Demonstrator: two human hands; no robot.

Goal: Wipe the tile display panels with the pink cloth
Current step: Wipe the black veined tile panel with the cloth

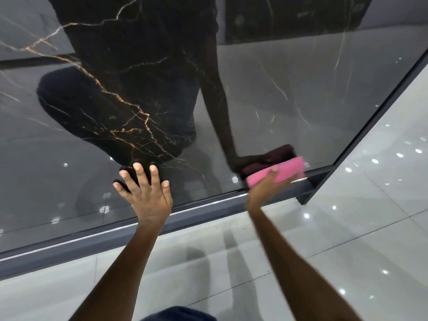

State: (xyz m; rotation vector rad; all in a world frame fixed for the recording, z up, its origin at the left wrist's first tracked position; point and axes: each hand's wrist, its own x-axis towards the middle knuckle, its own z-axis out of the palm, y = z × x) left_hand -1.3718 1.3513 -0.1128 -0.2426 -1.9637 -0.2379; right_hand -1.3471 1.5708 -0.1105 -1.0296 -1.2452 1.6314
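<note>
A glossy black tile display panel (289, 93) with gold and white veins fills the upper view, tilted and set in a dark metal frame (208, 205). My left hand (146, 193) presses flat on the panel near its bottom edge, fingers spread and straight. My right hand (261, 188) grips a folded pink cloth (284, 171) against the panel's lower right corner. The panel mirrors my body, arm and the cloth.
A shiny pale tiled floor (347, 239) lies below and right of the panel, dotted with reflected ceiling lights. The frame's corner bracket (308, 193) sticks out at the lower right. A bit of dark clothing (178, 313) shows at the bottom edge.
</note>
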